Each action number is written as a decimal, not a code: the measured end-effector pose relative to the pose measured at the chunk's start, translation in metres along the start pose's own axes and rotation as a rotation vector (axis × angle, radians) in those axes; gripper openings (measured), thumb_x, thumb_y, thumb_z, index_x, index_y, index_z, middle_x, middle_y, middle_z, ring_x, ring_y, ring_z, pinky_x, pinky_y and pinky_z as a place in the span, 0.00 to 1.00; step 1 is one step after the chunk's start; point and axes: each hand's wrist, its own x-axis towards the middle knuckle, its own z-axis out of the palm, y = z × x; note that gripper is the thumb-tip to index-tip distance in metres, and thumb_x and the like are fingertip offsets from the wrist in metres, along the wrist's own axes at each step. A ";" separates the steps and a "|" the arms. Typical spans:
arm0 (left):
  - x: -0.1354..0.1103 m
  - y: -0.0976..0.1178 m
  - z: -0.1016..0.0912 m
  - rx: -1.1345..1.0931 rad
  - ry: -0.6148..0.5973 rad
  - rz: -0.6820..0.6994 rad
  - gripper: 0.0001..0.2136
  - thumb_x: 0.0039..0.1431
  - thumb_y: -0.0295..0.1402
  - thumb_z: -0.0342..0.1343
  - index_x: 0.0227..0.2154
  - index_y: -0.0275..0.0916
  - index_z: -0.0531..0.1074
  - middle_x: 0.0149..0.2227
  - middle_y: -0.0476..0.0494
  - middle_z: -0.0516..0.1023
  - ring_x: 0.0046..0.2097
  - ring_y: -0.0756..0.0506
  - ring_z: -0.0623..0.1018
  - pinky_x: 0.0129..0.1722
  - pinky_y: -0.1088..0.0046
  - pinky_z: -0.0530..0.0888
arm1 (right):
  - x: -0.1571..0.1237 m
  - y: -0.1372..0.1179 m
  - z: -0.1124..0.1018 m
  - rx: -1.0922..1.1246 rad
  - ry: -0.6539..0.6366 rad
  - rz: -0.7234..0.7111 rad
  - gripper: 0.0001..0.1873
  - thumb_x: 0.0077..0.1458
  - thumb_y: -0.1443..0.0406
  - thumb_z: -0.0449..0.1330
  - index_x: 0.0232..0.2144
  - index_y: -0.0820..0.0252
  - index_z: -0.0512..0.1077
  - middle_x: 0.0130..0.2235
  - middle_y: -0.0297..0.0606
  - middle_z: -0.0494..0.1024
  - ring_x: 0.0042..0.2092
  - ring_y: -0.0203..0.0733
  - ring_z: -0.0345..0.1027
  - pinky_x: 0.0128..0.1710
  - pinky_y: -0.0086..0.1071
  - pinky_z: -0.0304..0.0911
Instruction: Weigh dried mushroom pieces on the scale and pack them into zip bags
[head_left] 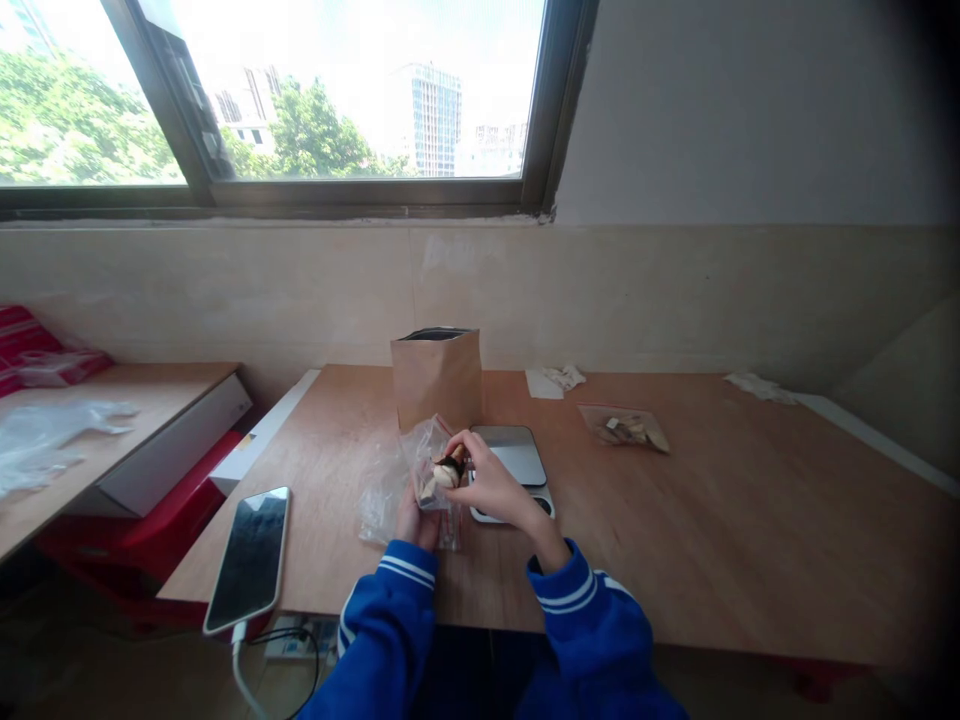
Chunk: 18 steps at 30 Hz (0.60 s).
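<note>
My left hand [417, 522] is closed around a clear plastic zip bag [424, 447] from below. Pale and dark dried pieces [448, 474] show at the bag's mouth. The fingers of my right hand [496, 486] close on these pieces from the right; their exact kind is too small to tell. Just behind the right hand lies a flat kitchen scale [516, 452] with a silvery plate, partly covered by that hand. More crumpled clear plastic bags [379, 497] rest on the table left of my hands.
An open brown paper bag [435, 380] stands behind my hands. A sealed bag of dried pieces [626, 428] lies to the right, and crumpled tissue [562, 378] is near the wall. A phone [249, 560] with a cable sits at the table's left edge.
</note>
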 end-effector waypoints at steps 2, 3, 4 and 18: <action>-0.001 0.001 0.001 -0.040 0.032 -0.032 0.09 0.59 0.31 0.52 0.37 0.33 0.74 0.37 0.39 0.79 0.39 0.45 0.78 0.41 0.71 0.74 | 0.001 0.006 0.003 0.107 0.057 0.029 0.20 0.40 0.66 0.64 0.37 0.57 0.63 0.37 0.33 0.66 0.39 0.38 0.64 0.39 0.32 0.63; -0.002 0.002 0.001 -0.054 0.044 -0.053 0.09 0.60 0.30 0.51 0.37 0.33 0.74 0.36 0.40 0.79 0.38 0.45 0.78 0.40 0.70 0.75 | 0.003 0.008 0.004 0.160 0.101 0.044 0.20 0.41 0.65 0.64 0.37 0.57 0.62 0.37 0.33 0.67 0.39 0.38 0.65 0.39 0.32 0.64; -0.003 0.003 0.001 -0.066 0.055 -0.067 0.09 0.60 0.30 0.50 0.36 0.33 0.74 0.35 0.41 0.79 0.36 0.46 0.78 0.39 0.70 0.75 | 0.007 0.011 0.003 0.206 0.159 0.055 0.21 0.41 0.64 0.64 0.37 0.57 0.61 0.37 0.33 0.67 0.38 0.37 0.65 0.39 0.32 0.64; 0.002 0.009 -0.013 -0.254 0.119 -0.101 0.12 0.59 0.28 0.48 0.41 0.42 0.76 0.29 0.47 0.79 0.30 0.48 0.78 0.35 0.70 0.75 | 0.189 -0.027 -0.042 -0.242 0.573 -0.303 0.21 0.44 0.70 0.60 0.39 0.57 0.55 0.44 0.43 0.59 0.47 0.41 0.59 0.48 0.36 0.62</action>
